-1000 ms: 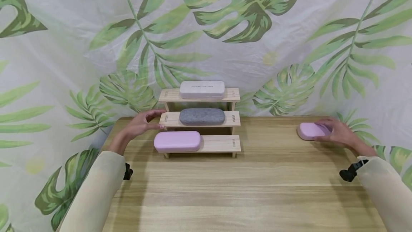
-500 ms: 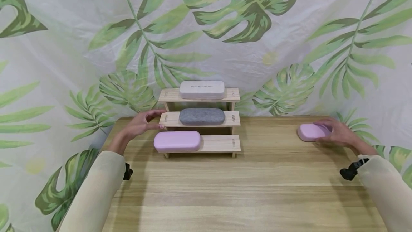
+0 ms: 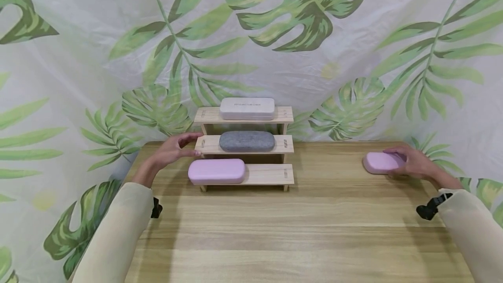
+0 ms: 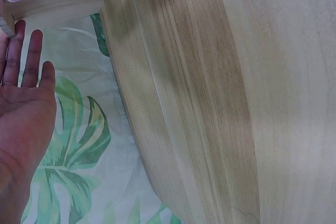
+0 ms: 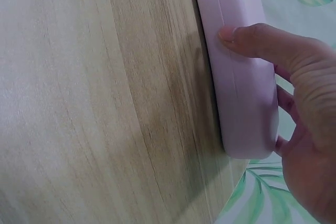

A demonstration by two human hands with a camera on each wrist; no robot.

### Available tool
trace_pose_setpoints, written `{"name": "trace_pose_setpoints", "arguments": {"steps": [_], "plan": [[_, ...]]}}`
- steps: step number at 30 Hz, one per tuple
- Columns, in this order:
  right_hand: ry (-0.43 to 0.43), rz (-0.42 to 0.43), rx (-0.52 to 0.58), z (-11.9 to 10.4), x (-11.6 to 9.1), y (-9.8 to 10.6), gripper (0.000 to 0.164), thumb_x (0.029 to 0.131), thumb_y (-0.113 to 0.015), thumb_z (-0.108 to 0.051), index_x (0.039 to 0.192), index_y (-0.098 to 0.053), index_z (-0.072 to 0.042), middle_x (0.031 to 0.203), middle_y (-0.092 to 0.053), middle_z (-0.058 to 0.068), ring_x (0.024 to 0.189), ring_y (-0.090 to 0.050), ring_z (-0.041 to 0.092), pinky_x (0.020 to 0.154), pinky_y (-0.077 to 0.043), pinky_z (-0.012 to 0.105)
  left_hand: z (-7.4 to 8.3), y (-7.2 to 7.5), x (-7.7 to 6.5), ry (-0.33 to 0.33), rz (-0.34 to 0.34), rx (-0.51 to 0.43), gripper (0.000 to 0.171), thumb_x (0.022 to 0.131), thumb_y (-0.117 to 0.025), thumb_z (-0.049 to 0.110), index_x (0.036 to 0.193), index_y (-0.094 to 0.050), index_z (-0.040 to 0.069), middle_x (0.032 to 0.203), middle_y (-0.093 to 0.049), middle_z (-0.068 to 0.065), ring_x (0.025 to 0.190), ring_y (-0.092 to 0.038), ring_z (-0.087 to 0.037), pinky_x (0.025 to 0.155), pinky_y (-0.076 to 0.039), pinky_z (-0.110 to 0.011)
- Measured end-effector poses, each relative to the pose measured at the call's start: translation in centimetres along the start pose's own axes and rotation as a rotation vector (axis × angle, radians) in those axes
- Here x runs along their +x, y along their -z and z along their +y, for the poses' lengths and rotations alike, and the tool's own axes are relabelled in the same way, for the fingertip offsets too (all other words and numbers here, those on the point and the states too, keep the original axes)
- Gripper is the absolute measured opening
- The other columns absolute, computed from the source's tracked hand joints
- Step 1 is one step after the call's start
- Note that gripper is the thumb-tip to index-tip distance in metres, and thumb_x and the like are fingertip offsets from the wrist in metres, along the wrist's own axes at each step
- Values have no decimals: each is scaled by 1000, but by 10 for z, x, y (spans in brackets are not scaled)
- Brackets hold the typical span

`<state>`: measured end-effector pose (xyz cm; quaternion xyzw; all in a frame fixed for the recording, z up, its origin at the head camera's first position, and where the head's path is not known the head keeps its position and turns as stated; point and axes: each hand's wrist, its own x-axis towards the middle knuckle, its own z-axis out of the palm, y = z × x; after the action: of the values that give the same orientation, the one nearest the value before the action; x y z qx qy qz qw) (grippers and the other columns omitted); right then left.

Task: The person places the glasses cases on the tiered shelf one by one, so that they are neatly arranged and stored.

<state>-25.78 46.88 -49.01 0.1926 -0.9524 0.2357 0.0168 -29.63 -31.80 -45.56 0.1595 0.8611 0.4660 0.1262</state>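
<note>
A three-tier wooden display stand [image 3: 269, 174] holds three glasses cases: a white one [image 3: 246, 109] on top, a grey fabric one [image 3: 246, 141] in the middle, and a pink one [image 3: 216, 171] at the left of the lowest tier. My left hand [image 3: 170, 152] touches the left end of the middle tier, thumb in front and index finger behind. In the left wrist view its fingers [image 4: 32, 59] lie straight. At the table's far right, my right hand [image 3: 412, 163] grips a second pink glasses case [image 3: 380, 163]. Its thumb [image 5: 257, 40] presses the near side; other fingertips are partly hidden behind.
A wood-grain table [image 3: 306, 235] carries everything. Directly behind it hangs a leaf-print cloth [image 3: 298, 77], which also rises on both sides. Bare tabletop lies between the stand and the held case.
The right hand and its pink case have shifted very slightly towards the front of the table. My left hand and the stand keep their places.
</note>
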Motion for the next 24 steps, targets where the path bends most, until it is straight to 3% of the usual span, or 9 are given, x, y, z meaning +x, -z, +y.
{"name": "trace_pose_setpoints", "arguments": {"steps": [7, 17, 24], "plan": [[25, 3, -8, 0, -1, -2, 72, 69, -100, -17, 131, -70, 2, 126, -67, 30, 114, -58, 41, 85, -39, 28, -2, 1, 0, -4, 2, -11, 70, 95, -83, 29, 156, -53, 12, 162, -47, -17, 154, -37, -39, 126, -26, -63], [-45, -36, -22, -4, -2, 0, 72, 73, -99, -26, 134, -70, 0, 130, -67, 30, 115, -60, 42, 85, -44, 35, 0, 0, 0, -2, 3, 7, 72, 94, -83, 31, 157, -52, 13, 162, -47, -16, 154, -36, -40, 126, -25, -64], [-33, -30, -27, -6, -4, -1, 69, 73, -100, -28, 131, -72, -3, 127, -70, 28, 111, -63, 39, 81, -47, 33, -1, 0, 1, -3, 5, 14, 74, 94, -84, 34, 157, -51, 15, 163, -46, -14, 154, -36, -40, 126, -24, -64]]}}
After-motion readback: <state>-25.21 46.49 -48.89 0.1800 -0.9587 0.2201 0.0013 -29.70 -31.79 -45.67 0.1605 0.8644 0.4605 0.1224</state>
